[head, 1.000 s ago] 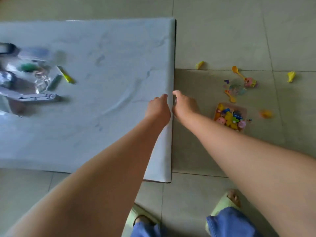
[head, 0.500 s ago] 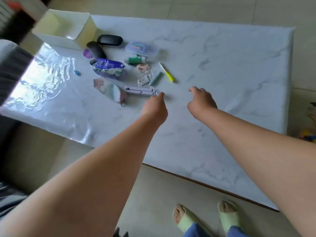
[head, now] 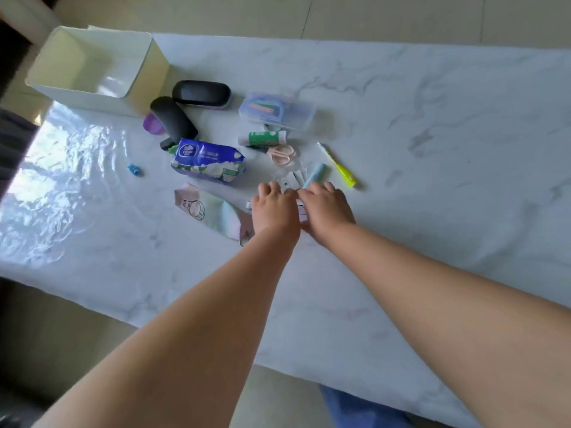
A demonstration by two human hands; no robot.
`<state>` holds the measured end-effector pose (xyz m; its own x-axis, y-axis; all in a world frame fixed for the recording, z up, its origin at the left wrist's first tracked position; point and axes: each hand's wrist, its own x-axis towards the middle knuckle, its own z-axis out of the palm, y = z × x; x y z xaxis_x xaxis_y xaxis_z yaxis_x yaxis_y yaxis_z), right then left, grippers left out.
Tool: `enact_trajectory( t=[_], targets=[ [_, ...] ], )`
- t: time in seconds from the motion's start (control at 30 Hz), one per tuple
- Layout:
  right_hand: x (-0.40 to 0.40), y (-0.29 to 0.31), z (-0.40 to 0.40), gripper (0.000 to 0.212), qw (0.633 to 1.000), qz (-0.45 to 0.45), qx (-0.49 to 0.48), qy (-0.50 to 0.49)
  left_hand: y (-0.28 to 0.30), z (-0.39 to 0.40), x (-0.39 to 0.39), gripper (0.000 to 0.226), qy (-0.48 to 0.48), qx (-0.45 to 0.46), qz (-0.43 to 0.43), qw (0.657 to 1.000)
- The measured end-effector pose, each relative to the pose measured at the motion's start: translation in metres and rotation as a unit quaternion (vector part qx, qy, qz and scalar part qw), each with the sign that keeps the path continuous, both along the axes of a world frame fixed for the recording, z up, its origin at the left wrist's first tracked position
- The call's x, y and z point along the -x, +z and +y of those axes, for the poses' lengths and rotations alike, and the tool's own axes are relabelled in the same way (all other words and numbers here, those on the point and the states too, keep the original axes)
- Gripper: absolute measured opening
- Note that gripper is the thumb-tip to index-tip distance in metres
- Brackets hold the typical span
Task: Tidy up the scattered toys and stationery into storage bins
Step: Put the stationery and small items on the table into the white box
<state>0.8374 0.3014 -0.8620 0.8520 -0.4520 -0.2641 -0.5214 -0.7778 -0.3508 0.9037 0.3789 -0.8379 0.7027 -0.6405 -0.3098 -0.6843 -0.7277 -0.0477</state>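
The marble-patterned table (head: 401,149) fills most of the head view and carries every item noted here. All positions are given relative to the blue tissue pack (head: 208,160), which lies near the middle of the clutter.

The cream storage bin (head: 92,67) stands upright at the far left corner of the table, well beyond and left of the tissue pack; nothing shows inside it. Two black cases lie between bin and pack: one (head: 201,93) beyond the pack, the other (head: 173,119) just beyond its left end, with a purple piece (head: 151,125) beside it. A clear plastic box (head: 276,112) with coloured contents sits beyond and right of the pack. The iridescent pouch (head: 213,213) with a cartoon figure lies on the near side of the pack.

A green tube (head: 267,138) and pink-handled scissors (head: 279,153) lie just right of the pack. Farther right are a pale blue stick (head: 315,174) and a yellow pen-like item (head: 338,166). A small blue clip (head: 135,170) lies apart, left of the pack.

The left hand (head: 275,208) and right hand (head: 324,208) lie side by side, near-right of the pack, palms down, fingertips on a packet of small white pieces (head: 292,180). Whether either hand grips anything cannot be determined.
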Motion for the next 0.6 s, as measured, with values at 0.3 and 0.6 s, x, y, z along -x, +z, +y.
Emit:
enact_trajectory(
  t=[0.3, 0.6],
  targets=[
    [-0.038, 0.000, -0.029, 0.041, 0.992, 0.093, -0.085, 0.007, -0.014, -0.019, -0.060, 0.027, -0.104, -0.064, 0.039, 0.992],
    [-0.132, 0.037, -0.058, 0.036, 0.995, 0.000, 0.014, -0.095, 0.035, -0.067, -0.163, 0.029, -0.118, 0.046, 0.024, 0.992]
  ],
)
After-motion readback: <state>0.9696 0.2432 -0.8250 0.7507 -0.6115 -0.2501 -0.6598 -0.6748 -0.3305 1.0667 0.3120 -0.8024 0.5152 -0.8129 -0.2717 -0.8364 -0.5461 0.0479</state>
